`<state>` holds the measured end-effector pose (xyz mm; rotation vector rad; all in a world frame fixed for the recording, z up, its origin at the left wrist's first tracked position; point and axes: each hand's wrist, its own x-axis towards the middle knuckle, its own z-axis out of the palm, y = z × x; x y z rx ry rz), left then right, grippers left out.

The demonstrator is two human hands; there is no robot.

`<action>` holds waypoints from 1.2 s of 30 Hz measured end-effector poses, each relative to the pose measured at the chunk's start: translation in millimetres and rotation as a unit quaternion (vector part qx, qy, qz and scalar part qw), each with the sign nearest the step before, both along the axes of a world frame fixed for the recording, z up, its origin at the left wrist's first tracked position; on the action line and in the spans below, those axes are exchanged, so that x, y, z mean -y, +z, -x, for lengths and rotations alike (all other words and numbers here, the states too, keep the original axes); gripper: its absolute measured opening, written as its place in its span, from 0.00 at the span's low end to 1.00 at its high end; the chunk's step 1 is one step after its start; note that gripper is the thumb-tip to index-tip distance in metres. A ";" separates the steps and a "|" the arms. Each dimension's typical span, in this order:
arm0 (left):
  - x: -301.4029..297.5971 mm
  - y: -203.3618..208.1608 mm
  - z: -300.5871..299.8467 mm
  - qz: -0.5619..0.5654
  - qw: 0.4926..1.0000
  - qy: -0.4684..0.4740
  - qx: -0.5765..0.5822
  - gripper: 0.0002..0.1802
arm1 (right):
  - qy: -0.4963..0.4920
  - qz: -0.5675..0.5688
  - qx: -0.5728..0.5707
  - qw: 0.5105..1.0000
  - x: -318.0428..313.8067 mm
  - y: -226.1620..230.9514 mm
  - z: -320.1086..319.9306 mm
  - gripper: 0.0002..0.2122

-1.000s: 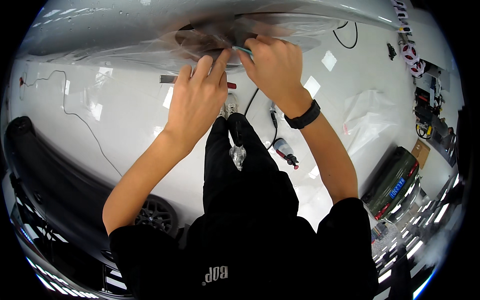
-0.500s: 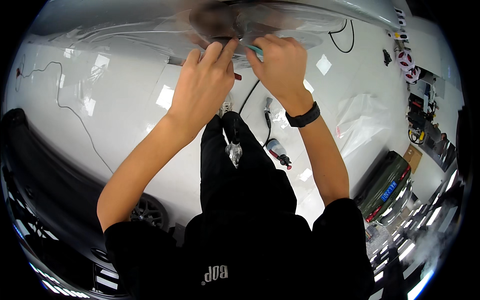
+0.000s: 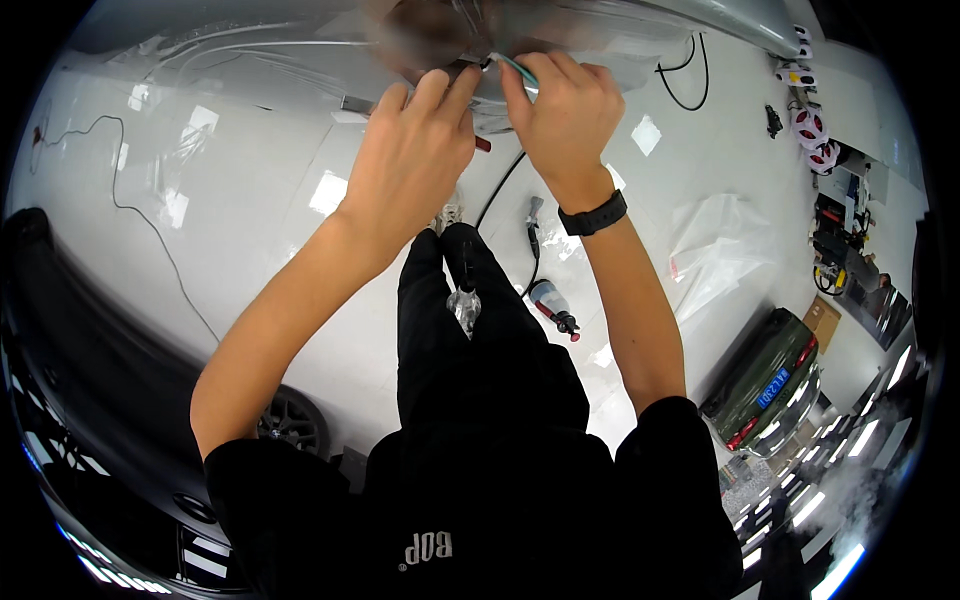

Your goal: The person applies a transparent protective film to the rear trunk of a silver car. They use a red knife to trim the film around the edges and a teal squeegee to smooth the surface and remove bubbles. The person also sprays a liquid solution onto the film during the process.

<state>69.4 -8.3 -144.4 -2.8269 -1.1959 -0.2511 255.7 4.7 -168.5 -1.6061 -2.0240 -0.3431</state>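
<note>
A silver-grey car panel [image 3: 250, 40] spans the top, with loose clear film [image 3: 200, 72] wrinkled along its lower edge. My left hand [image 3: 420, 140] is at this edge, its index finger reaching forward. Beneath that hand, a red-ended tool [image 3: 483, 145] sticks out on one side and a flat grey piece [image 3: 357, 105] on the other; the palm hides whether they join. Pinched in my right hand [image 3: 568, 115] is a slim teal tool [image 3: 518, 69], its tip against the panel close to my left index finger. Blurred reflections cover the contact spot.
On the pale floor lie a spray bottle [image 3: 553, 305], a black-handled tool with a cord [image 3: 533, 225] and crumpled clear plastic [image 3: 722, 250]. A dark car [image 3: 100, 370] stands at left, a green one [image 3: 765, 380] at right. A thin cable [image 3: 150, 222] crosses the left floor.
Both hands have shifted slightly upward along the panel, the right one a little further. The teal tool shows more of its length, and the red-ended tool has moved with my left hand.
</note>
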 end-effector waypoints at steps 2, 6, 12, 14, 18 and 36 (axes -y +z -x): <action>1.2 -1.2 -1.6 0.003 1.000 0.001 0.004 0.04 | 0.001 -0.013 -0.016 1.000 -0.8 -0.3 -2.8 0.06; -0.6 -1.2 -3.5 0.007 1.000 0.002 0.026 0.06 | 0.017 0.092 -0.067 0.993 8.5 18.5 -5.5 0.05; 16.6 -8.8 -1.0 0.046 0.993 0.006 0.104 0.10 | 0.055 0.182 -0.251 0.949 46.0 32.4 -21.6 0.13; 23.8 -5.4 0.4 0.060 0.990 0.004 0.130 0.14 | 0.081 0.175 -0.267 0.944 52.0 31.5 -28.6 0.16; 30.4 2.6 -0.8 0.073 0.979 0.020 0.189 0.23 | 0.054 0.109 -0.259 0.958 56.8 29.8 -44.6 0.11; 23.9 40.8 5.4 -0.037 0.976 0.116 0.182 0.37 | 0.023 -0.171 -0.150 0.973 13.9 56.7 -12.3 0.21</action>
